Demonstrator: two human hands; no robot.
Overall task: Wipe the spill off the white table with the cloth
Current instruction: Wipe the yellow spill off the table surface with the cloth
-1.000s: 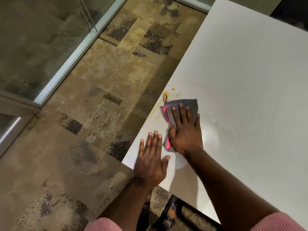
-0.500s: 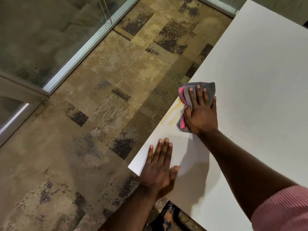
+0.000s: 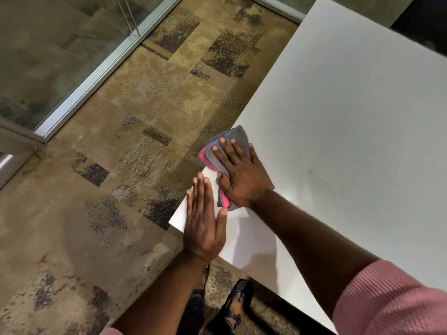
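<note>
The right hand (image 3: 242,176) presses flat, fingers spread, on the soft, limp grey-and-pink folded cloth (image 3: 233,139) at the white desk (image 3: 350,129) edge; left hand (image 3: 204,222) rests open.

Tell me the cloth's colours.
Grey outside with pink folds inside, seen in the head view: cloth under the right hand.

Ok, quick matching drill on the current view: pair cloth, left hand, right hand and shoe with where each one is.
Things:
1. cloth
2. left hand
3. right hand
4. shoe

Places:
A. flat on the table corner, holding nothing
B. on the carpet, beside the table's near edge
C. pressed flat on top of the cloth
D. at the table's left edge, under a hand

Pairs: 1-D, 2-A, 3-C, 4-B
</note>
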